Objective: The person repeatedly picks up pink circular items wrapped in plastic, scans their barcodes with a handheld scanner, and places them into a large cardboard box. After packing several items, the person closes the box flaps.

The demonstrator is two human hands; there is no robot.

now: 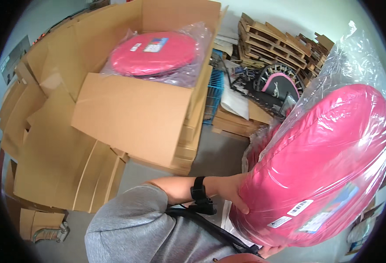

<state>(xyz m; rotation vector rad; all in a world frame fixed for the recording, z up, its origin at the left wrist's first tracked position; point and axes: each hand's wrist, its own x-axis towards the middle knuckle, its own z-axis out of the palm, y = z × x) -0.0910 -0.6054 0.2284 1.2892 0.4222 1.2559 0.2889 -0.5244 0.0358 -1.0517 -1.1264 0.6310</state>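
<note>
A large, round, flat pink disc (311,175) in a clear plastic bag is tilted up at my right. Its kind is unclear; labels show on its lower face. My left hand (236,191) reaches across and grips the disc's near left edge, some fingers hidden by the disc. My right hand (270,251) shows only in part at the lower edge, its fingers bent against the disc's bottom rim. A second pink disc (155,52), also wrapped in plastic, lies flat inside the open cardboard box (131,116) at the far left.
Flattened cardboard sheets (55,153) lean left of the box. Wooden pallets (274,41) are stacked at the back, near a blue wire rack (215,92) and a round black frame with pink trim (285,83). A metal clamp-like piece (52,232) lies on the floor at lower left.
</note>
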